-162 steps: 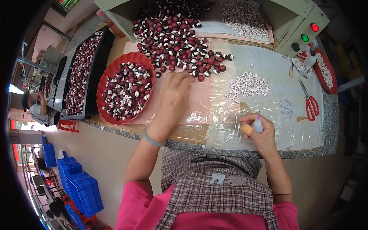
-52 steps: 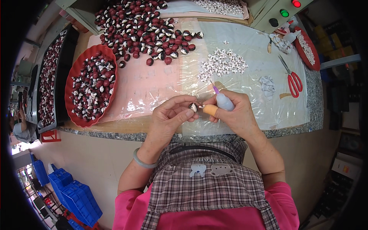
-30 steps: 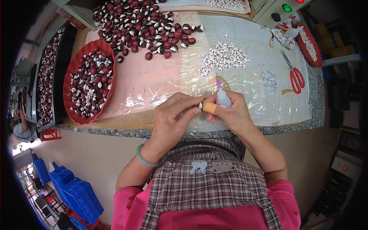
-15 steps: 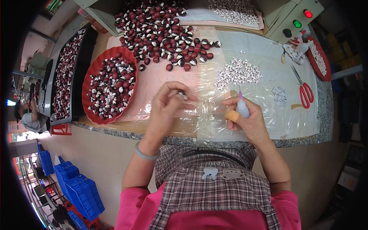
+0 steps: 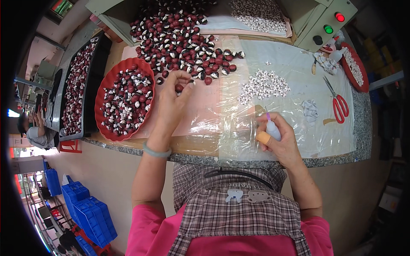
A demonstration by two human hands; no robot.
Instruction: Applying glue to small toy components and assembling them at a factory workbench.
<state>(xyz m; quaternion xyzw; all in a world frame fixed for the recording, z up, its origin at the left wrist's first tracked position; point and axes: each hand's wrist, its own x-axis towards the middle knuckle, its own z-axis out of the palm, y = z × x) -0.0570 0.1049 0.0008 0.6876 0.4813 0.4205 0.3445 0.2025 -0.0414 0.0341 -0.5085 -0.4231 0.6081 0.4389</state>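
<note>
My left hand [image 5: 171, 100] is at the near edge of a spread of small dark-red, black and white balls [image 5: 175, 47]. Its thumb and forefinger close on a small black-and-white ball [image 5: 191, 82]. A dark-red ball [image 5: 179, 88] shows between the fingers; whether it is held or lies behind them I cannot tell. In my right hand [image 5: 282, 143] is a small translucent squeeze bottle [image 5: 272, 129] with a purple needle tip, pointing away from me. Beyond that tip lies a heap of small white pieces with dark marks [image 5: 265, 85].
A red scalloped bowl [image 5: 97, 100] of balls with white pieces stands left, beside a black tray [image 5: 87, 85]. Red-handled scissors [image 5: 340, 109], crumpled tissue [image 5: 310, 109] and a red dish [image 5: 361, 81] are right. A grey-green machine housing [image 5: 305, 36] stands at the back. A person [image 5: 38, 132] sits far left.
My left hand has moved away from me and leftward, from the middle of the sheet to the spread of balls. My right hand has shifted slightly, still with the bottle.
</note>
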